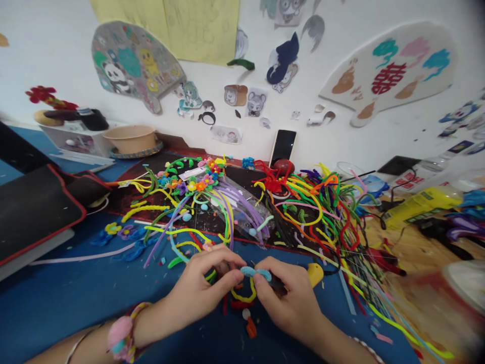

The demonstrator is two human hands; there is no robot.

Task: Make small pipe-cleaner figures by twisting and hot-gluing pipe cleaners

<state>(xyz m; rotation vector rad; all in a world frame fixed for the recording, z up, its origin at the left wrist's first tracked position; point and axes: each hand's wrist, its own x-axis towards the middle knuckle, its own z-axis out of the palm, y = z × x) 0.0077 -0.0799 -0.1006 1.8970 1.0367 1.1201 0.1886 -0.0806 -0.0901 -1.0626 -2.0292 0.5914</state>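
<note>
At lower centre of the frame, the left hand (199, 288) and right hand (286, 303) pinch a light-blue pipe cleaner (255, 273), apparently joined to a yellow pipe-cleaner loop (242, 297). Loose pipe cleaners (303, 212) lie above them on the blue surface (49, 313).

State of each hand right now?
Left hand: closed, pinching a light blue fuzzy pipe cleaner.
Right hand: closed, pinching the same pipe cleaner.

Pink pom-pom bracelet (122, 333) — left wrist (148, 327); beaded band (366, 350) — right.
</note>
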